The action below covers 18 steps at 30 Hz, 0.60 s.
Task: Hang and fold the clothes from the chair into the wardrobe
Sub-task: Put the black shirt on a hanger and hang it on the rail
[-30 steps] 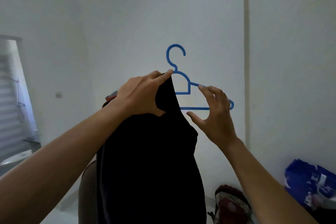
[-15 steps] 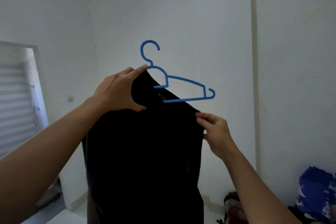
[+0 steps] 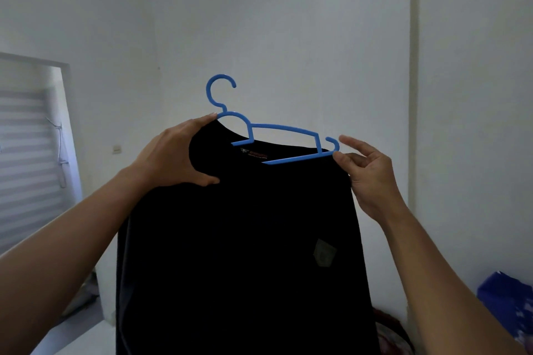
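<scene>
A black shirt hangs in mid-air in front of a white wall, held up by both hands and partly threaded onto a blue hanger. The hanger tilts down to the right, and its hook stands free above the collar. Its left arm is hidden inside the shirt, while its right arm and lower bar show through the neck opening, above a small printed label.

The left hand grips the shirt's left shoulder, fingers curled over the top by the base of the hook and thumb pressed underneath. The right hand pinches the fabric at the right tip of the hanger between thumb and a bent finger, with the forefinger stretched out above it. A small badge sits on the chest towards the right.

A window blind fills the left edge, a light switch sits beside it, and a blue bag lies in the lower right corner.
</scene>
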Tool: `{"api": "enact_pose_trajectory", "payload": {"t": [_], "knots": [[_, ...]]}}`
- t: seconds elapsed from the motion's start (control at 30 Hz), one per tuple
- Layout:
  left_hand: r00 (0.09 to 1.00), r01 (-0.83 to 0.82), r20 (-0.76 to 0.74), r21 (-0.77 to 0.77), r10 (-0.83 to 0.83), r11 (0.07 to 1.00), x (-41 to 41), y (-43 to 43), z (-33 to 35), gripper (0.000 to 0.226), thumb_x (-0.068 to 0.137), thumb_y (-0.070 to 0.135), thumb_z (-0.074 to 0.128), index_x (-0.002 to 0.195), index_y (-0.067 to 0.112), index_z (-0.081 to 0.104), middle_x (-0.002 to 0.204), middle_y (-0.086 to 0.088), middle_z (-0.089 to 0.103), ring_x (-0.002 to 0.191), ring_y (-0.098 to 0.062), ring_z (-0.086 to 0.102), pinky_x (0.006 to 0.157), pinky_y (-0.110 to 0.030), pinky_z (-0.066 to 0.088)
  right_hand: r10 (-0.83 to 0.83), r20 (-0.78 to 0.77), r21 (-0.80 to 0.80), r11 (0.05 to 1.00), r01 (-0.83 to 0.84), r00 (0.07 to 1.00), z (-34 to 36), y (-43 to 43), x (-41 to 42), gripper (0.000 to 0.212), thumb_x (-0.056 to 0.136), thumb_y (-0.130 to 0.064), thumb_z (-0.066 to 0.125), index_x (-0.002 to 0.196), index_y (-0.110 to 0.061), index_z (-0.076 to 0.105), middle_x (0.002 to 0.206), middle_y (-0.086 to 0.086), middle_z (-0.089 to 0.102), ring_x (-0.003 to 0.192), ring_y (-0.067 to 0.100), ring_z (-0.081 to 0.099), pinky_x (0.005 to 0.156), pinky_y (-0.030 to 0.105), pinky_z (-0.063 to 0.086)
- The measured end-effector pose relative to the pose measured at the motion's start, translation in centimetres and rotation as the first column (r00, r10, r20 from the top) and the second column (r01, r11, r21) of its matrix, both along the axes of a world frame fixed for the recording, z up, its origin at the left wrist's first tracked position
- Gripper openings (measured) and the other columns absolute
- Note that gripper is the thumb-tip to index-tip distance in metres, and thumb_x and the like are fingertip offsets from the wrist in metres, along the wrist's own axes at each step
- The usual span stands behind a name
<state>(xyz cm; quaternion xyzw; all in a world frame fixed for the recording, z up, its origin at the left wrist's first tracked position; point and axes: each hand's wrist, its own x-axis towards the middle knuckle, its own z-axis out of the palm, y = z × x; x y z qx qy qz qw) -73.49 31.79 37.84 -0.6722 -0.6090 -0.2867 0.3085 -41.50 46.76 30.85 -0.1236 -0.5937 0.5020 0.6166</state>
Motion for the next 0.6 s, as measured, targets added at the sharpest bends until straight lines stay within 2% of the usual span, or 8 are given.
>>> {"api": "enact_pose_trajectory", "payload": {"t": [0.07, 0.13, 0.3, 0.47, 0.6], "knots": [[1.000, 0.024, 0.005, 0.008, -0.024, 1.000, 0.0, -0.2, 0.0, 0.118, 0.052, 0.043, 0.094, 0.151, 0.034, 0.031, 0.144, 0.005, 0.053, 0.127, -0.021, 0.053, 0.103, -0.038, 0.044, 0.041, -0.055, -0.087, 0.995, -0.045, 0.998, 0.5, -0.1, 0.6, 0.035, 0.074, -0.020, 0.075, 0.106, -0.007, 0.071, 0.095, 0.013, 0.075, 0.098, 0.035, 0.071, 0.075, 0.033, 0.062], [0.998, 0.055, -0.003, 0.003, -0.055, 0.998, -0.1, -0.3, -0.1, 0.118, 0.052, 0.044, 0.094, 0.152, 0.034, 0.031, 0.144, 0.004, 0.053, 0.128, -0.021, 0.054, 0.105, -0.039, 0.044, 0.094, -0.086, -0.176, 0.979, -0.108, 0.992, 0.8, -0.1, 0.9, 0.030, 0.071, -0.020, 0.076, 0.096, -0.005, 0.073, 0.093, 0.013, 0.074, 0.093, 0.034, 0.070, 0.069, 0.032, 0.062], [0.995, 0.097, 0.015, 0.003, -0.097, 0.995, 0.0, -0.3, -0.2, 0.119, 0.050, 0.046, 0.093, 0.151, 0.034, 0.032, 0.143, 0.004, 0.054, 0.128, -0.019, 0.053, 0.107, -0.037, 0.043, 0.129, -0.088, -0.184, 0.972, -0.144, 0.988, 1.1, 0.0, 0.9, 0.029, 0.079, -0.028, 0.071, 0.096, -0.004, 0.073, 0.093, 0.014, 0.071, 0.088, 0.031, 0.070, 0.076, 0.040, 0.063], [0.991, 0.133, 0.016, -0.017, -0.133, 0.991, 0.4, 0.0, -0.1, 0.118, 0.049, 0.063, 0.080, 0.152, 0.033, 0.032, 0.142, 0.004, 0.055, 0.128, -0.019, 0.054, 0.108, -0.043, 0.045, 0.031, -0.070, -0.154, 0.987, -0.041, 0.997, 0.9, 0.2, 1.0, 0.035, 0.082, -0.034, 0.069, 0.096, -0.002, 0.070, 0.092, 0.015, 0.069, 0.088, 0.033, 0.069, 0.077, 0.041, 0.062], [0.989, 0.149, 0.003, 0.007, -0.149, 0.989, 0.6, 0.0, -0.2, 0.118, 0.047, 0.065, 0.077, 0.151, 0.031, 0.034, 0.141, 0.002, 0.056, 0.127, -0.021, 0.055, 0.107, -0.045, 0.046, -0.039, -0.034, -0.106, 0.994, 0.035, 0.999, 1.1, -0.1, 1.4, 0.038, 0.078, -0.035, 0.072, 0.095, -0.001, 0.070, 0.092, 0.017, 0.070, 0.090, 0.034, 0.071, 0.080, 0.042, 0.062]]}}
